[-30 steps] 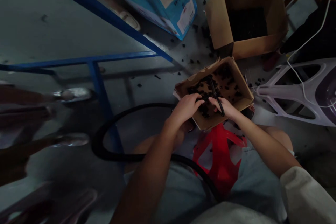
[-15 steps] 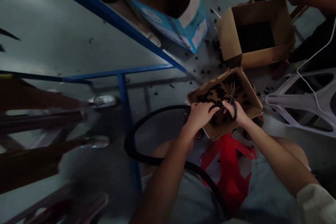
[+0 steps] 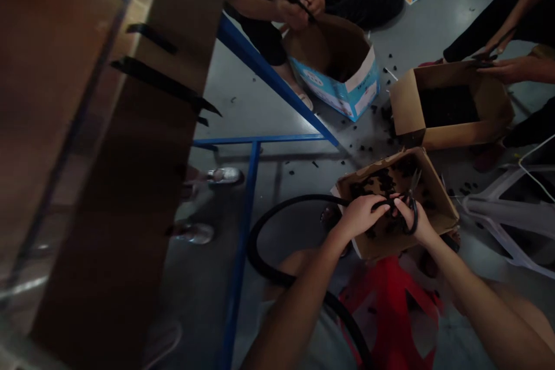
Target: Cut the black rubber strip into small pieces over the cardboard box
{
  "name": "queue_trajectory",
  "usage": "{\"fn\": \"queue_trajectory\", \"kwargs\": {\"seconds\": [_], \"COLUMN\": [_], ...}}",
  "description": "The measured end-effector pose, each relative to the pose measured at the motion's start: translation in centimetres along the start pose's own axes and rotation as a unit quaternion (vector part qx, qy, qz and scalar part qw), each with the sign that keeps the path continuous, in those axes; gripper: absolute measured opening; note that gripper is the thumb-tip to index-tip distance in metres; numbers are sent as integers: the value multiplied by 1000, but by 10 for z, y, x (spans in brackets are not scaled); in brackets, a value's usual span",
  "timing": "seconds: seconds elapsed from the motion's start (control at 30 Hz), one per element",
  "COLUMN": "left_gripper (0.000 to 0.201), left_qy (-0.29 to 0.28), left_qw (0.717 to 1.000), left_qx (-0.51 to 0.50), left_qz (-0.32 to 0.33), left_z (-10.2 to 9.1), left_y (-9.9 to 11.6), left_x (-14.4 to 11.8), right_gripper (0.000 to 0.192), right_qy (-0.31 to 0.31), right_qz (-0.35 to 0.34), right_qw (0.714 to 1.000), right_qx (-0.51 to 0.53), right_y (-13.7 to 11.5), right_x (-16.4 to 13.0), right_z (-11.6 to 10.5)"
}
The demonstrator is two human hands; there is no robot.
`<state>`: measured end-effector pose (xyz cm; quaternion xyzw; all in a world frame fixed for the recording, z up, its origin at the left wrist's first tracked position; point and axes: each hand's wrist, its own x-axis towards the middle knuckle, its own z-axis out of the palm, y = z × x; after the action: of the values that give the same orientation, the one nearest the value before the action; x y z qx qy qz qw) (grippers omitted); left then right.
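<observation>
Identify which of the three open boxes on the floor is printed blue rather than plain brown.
The blue box farthest from the wearer, under another person's hands. The brown box at the wearer's hands and the brown box beyond it are plain cardboard.

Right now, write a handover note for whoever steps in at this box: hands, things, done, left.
Left hand: holds the end of the black hose over the near cardboard box.
Right hand: fingers through the handles of the scissors, blades pointing into the box.
Things: the hose loops from the hands down past the red stool. The box holds a heap of short black cut pieces; more lie scattered on the floor.
Done: many pieces already in the box.
Left: most of the hose looks uncut.
Nearby: other people work over a blue box and a second brown box.
</observation>
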<state>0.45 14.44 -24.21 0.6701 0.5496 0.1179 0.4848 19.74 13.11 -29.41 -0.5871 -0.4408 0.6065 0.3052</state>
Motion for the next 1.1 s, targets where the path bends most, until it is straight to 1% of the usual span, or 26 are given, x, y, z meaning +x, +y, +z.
{"fn": "queue_trajectory", "kwargs": {"seconds": [0.1, 0.17, 0.27, 0.4, 0.5, 0.57, 0.63, 0.7, 0.77, 0.87, 0.93, 1.0, 1.1], "left_gripper": [34, 34, 34, 33, 32, 33, 33, 32, 31, 31, 30, 28, 25], "left_qy": [5, 5, 2, -9, -12, -14, -14, -6, 9, 32, 32, 19, 2], "left_qw": [1000, 1000, 1000, 999, 999, 999, 999, 999, 998, 994, 993, 993, 994], "left_qx": [-21, -21, -4, 24, 37, 40, 41, 48, 65, 94, 105, 108, 109], "left_qz": [-6, -11, -18, -33, -39, -34, -21, -9, -12, -38, -46, -39, -23], "left_z": [1, 2, 3, 2, 2, 2, 3, 4, 4, 4, 4, 5, 8], "left_y": [3, 4, 3, 4, 5, 5, 4, 3, 1, 0, -1, -1, -3], "left_x": [0, 0, 0, 0, -1, -1, 0, 0, 1, 2, 2, 2, 2], "right_gripper": [45, 41, 35, 33, 27, 26, 26, 29, 35, 47, 53, 57, 58], "right_qy": [9, 10, 4, 6, -7, -17, -15, -5, 15, 76, 109, 116, 102], "right_qz": [-12, -22, -24, -15, -26, -36, -33, -15, 4, 27, 39, 50, 62], "right_qw": [1000, 1000, 1000, 999, 999, 999, 999, 999, 999, 995, 990, 988, 987], "right_qx": [5, -1, 0, 28, 36, 32, 33, 41, 52, 66, 76, 88, 104], "right_y": [-3, -5, -5, 0, 1, 0, -1, 0, 2, 7, 9, 11, 13], "right_x": [-1, -2, -2, -1, -1, -2, -4, -6, -7, -2, 3, 7, 11], "right_z": [-1, 0, 0, 0, 0, 1, 3, 6, 8, 6, 1, -4, -7]}}
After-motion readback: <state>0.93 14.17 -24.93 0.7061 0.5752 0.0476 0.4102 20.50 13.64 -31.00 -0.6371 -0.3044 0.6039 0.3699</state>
